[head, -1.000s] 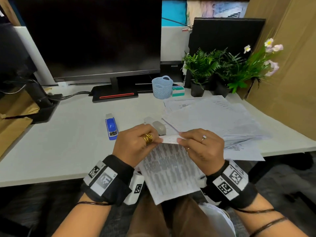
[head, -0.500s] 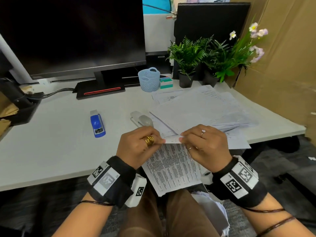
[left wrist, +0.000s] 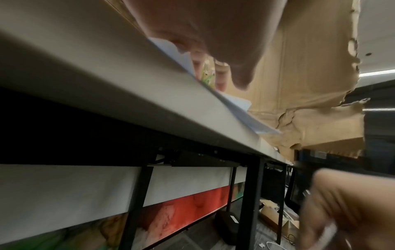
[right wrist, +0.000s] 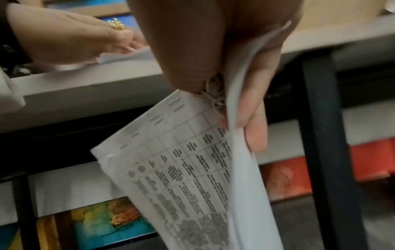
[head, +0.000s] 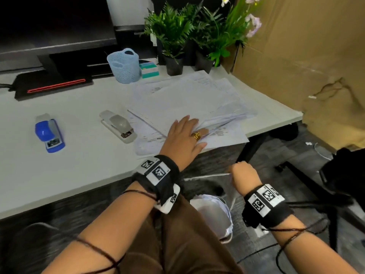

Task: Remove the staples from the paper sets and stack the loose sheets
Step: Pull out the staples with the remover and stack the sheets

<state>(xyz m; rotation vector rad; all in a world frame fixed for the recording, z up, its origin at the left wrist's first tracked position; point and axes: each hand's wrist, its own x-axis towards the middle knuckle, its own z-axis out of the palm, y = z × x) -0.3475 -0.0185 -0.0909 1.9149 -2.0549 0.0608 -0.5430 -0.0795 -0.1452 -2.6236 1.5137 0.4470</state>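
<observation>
1. Firstly, in the head view, the left hand (head: 184, 139) is laid flat on the pile of papers (head: 189, 101) near the front right corner of the desk (head: 59, 171), with the fingers stretched out and nothing grasped. The right hand (head: 244, 176) is held below the front edge of the desk, and a stapled paper set (head: 207, 176) is pinched in it, seen almost edge-on. A grey stapler (head: 118, 125) is placed just left of the pile, and a blue stapler (head: 49, 133) further to the left. A blue basket (head: 124, 66) and potted plants (head: 171, 34) are standing at the back edge.

2. Next, in the left wrist view, the left hand (left wrist: 213, 33) is seen from below, blurred, with its fingers over sheets (left wrist: 241, 108) that reach beyond the front edge of the desk (left wrist: 107, 84).

3. Finally, in the right wrist view, the stapled paper set (right wrist: 181, 169) is gripped between thumb and fingers (right wrist: 254, 128) of the right hand (right wrist: 213, 50). A printed table is shown on the top sheet, and several staples (right wrist: 176, 104) are seen along its upper edge. The left hand (right wrist: 70, 38) is visible on the desk behind.
</observation>
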